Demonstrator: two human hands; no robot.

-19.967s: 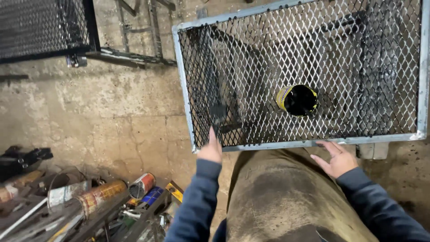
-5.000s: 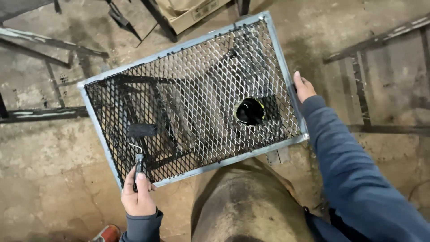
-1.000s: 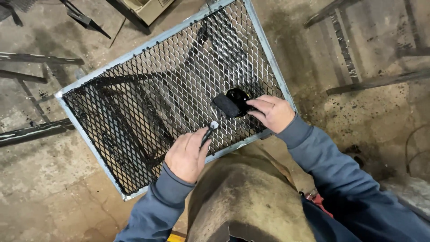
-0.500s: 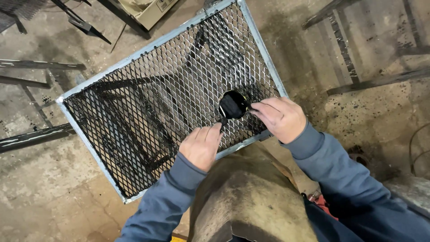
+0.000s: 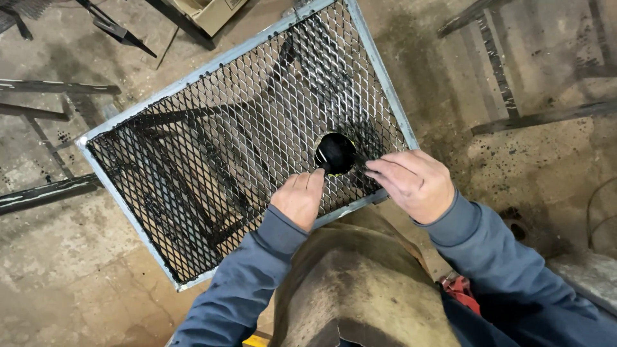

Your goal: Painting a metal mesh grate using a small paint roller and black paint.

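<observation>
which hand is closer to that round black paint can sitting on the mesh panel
Left. The left hand has its fingertips touching the black paint can from below; the right hand is just beside it, fingers reaching toward it.

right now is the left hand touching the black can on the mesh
Touching. The head view shows the left hand's fingertips meeting the lower left rim of the black can sitting on the mesh panel.

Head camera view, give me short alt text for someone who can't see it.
Both hands meet at a small round black can on a metal mesh panel over a concrete floor. The left hand and right hand touch its near edge.
</observation>
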